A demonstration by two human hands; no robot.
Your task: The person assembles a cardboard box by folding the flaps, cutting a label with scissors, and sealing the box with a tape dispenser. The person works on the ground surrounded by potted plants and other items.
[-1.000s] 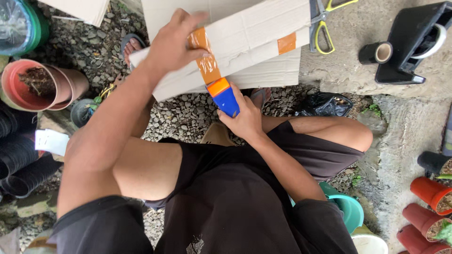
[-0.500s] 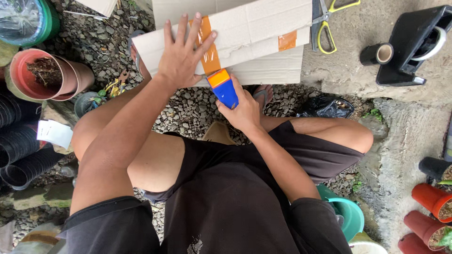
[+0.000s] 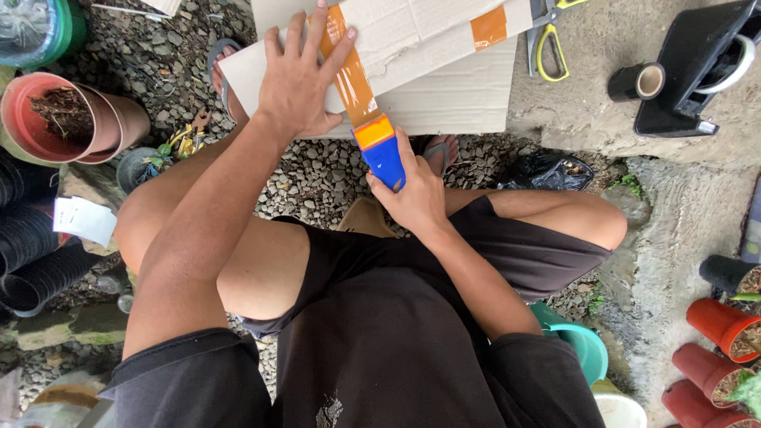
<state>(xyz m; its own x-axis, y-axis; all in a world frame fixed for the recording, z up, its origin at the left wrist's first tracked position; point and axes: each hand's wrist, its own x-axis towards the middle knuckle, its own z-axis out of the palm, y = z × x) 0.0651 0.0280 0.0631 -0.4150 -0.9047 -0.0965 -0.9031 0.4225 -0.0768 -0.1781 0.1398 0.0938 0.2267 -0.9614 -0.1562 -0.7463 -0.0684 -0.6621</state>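
A flat cardboard box (image 3: 444,87) lies over gravel in front of my knees. My left hand (image 3: 300,79) presses flat on its near left part, fingers spread over a strip of brown tape (image 3: 349,75) that runs across the flaps. My right hand (image 3: 411,194) grips a blue and orange tape dispenser (image 3: 382,149) at the box's near edge, with the tape strip leading up from it. A second orange tape patch (image 3: 488,28) sits further right on the box.
Yellow-handled scissors (image 3: 548,43), a dark tape roll (image 3: 638,81) and a black tape dispenser stand (image 3: 701,71) lie on the concrete at right. Terracotta pots (image 3: 67,115) and black pots (image 3: 32,261) stand at left, more pots (image 3: 725,333) at lower right.
My left hand has flattened and slid down along the tape strip. The right hand has pulled the dispenser toward me, off the box's near edge.
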